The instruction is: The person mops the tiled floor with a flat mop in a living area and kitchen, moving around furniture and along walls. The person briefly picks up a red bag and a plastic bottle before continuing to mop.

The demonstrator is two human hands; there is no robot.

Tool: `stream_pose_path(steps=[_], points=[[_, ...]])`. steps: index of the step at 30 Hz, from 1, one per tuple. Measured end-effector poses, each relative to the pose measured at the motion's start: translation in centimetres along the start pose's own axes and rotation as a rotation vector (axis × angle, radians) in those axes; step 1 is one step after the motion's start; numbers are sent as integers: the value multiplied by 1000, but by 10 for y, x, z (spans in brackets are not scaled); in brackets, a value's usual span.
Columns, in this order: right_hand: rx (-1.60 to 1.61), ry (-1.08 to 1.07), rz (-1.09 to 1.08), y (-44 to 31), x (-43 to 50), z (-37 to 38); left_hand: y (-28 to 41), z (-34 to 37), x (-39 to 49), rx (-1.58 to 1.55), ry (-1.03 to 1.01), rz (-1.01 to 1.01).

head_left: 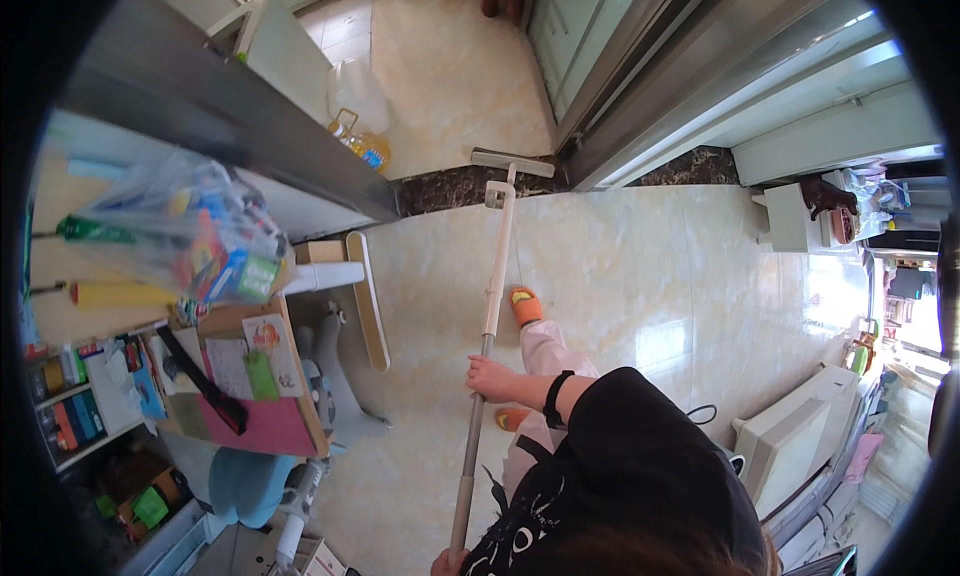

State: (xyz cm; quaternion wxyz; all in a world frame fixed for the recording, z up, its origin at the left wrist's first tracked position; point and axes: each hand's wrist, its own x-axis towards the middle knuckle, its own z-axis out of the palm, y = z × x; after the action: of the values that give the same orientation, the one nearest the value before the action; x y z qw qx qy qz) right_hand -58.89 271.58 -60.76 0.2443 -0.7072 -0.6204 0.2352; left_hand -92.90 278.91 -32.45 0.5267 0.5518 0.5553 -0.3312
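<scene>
A long-handled mop point(495, 291) slants across the middle of the view, its pole pale plastic low down and grey metal higher up. Its narrow flat head point(513, 161) is at the dark marble door threshold point(442, 193). My right hand point(495, 379), with a black band on the wrist, grips the grey part of the pole. At the bottom edge my left hand point(448, 562) holds the upper end of the same pole, partly cut off by the frame. An orange slipper point(526, 306) on one foot shows beside the pole; the other slipper point(511, 418) is partly hidden.
A desk point(240, 418) with papers stands at left, near a hanging plastic bag of packets point(225, 238). A white-rimmed board point(369, 302) juts over the tiled floor. Past the doorway are an oil bottle point(364, 145) and a sliding glass door point(585, 28). A white cabinet point(787, 216) stands right.
</scene>
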Motion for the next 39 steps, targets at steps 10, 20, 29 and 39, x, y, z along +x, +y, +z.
stream_pose_path(steps=[10,20,29,39], points=[[-311,96,174,283,80,-143,279,76,145,188,-69,205],[-381,221,470,348,112,-211,413,84,181,101,-237,281],[-289,252,347,166,56,-99,234,15,80,392,-152,117],[-43,-241,84,-140,-24,39,-53,-64,-108,332,107,-154]])
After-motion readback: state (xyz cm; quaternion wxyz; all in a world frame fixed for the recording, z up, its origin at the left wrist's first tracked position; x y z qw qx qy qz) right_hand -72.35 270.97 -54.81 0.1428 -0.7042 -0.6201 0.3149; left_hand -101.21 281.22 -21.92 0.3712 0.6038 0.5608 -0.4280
